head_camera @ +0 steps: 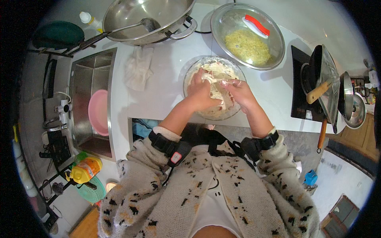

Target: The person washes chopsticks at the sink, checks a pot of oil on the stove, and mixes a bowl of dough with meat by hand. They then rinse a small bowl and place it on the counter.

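Before me on the white counter is a clear glass bowl. Pale, sticky dough or batter with some reddish-brown bits smears its inside. My left hand reaches over the bowl with thumb and fingers spread, its fingertips coated in the white mixture. From the right, my right hand pinches thumb and fingers together at a strand of the dough. That strand stretches across to the left fingertips. The undersides of both hands are hidden.
A glass lid with a red-and-white handle covers yellowish shredded food. A steel wok holds a ladle. Left are a cloth and a sink with a pink basin. Pans stand on a black cooktop at right.
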A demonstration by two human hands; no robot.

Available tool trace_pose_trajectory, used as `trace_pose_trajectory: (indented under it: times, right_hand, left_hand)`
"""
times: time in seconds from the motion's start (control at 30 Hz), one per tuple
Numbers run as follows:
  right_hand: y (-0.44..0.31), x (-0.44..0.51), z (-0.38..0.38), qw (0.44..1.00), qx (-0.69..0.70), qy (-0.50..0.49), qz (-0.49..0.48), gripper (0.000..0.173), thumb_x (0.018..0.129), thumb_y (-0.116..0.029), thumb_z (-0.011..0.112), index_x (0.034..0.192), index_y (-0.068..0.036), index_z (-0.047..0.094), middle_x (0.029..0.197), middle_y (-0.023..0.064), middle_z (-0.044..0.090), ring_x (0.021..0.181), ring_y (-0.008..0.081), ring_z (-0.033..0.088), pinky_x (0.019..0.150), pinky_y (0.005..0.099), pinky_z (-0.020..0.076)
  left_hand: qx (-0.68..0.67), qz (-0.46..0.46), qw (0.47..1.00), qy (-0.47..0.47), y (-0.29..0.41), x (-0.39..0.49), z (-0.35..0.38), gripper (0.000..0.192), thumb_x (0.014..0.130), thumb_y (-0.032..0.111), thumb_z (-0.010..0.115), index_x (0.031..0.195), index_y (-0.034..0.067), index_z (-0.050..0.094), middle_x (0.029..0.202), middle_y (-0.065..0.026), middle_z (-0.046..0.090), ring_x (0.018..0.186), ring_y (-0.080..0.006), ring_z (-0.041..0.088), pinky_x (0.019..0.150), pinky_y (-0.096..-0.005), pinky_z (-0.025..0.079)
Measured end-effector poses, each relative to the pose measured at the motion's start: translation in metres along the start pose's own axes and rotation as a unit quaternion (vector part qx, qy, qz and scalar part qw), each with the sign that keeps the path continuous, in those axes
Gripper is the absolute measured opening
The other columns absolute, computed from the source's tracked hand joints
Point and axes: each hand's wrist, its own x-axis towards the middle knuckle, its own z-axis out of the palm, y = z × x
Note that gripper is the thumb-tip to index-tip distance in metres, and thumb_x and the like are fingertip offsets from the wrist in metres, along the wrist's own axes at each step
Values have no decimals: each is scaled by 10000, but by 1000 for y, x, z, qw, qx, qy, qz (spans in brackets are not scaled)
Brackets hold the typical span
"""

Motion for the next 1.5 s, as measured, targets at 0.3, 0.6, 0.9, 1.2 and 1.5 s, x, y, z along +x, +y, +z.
trace_pose_trajectory:
  times: [0.3, 0.6, 0.9, 1.2, 1.5]
  right_hand:
    - [6, -11, 30, 997, 35, -7, 73, 417, 885, -309, 471, 1018, 80, 535, 863, 105, 582, 754, 165, 533, 646, 299, 435]
    - [13, 8, 28, 989, 130, 11, 74, 310, 866, -210, 448, 944, 78, 534, 859, 121, 573, 756, 182, 533, 639, 305, 429]
    - [-19, 5, -1, 821, -567, 25, -63, 351, 772, -321, 573, 990, -47, 581, 967, 134, 570, 931, 293, 524, 814, 457, 372]
    - [-1, -1, 21, 633, -753, 84, -162, 612, 771, -383, 493, 1277, -51, 403, 1419, 143, 171, 1319, 294, 108, 1034, 547, 63]
    - [-11, -26, -3, 649, -674, 145, -323, 539, 737, -323, 545, 1196, -46, 490, 1345, 143, 298, 1257, 295, 239, 1016, 540, 126]
  left_hand:
    - [93, -10, 995, 31, 29, -9, 4, 784, 543, 344, 752, 1227, 86, 466, 1434, -208, -72, 1309, -432, -45, 1005, -577, 98]
    - [172, 117, 977, 52, 27, -21, -1, 674, 574, 251, 727, 1192, 79, 519, 1440, -193, -79, 1309, -436, -61, 1011, -580, 80]
    - [107, 95, 990, 3, 0, -42, -33, 660, 611, 243, 702, 1233, 159, 497, 1460, -117, 7, 1319, -408, -27, 996, -610, 95]
    - [128, 29, 987, 91, 0, -41, -16, 795, 606, 225, 708, 1324, 175, 370, 1445, -164, -6, 1312, -421, -12, 983, -622, 122]
    - [87, 11, 984, 152, 1, -39, -11, 809, 606, 213, 704, 1331, 142, 352, 1433, -188, 10, 1302, -438, 9, 971, -629, 147]
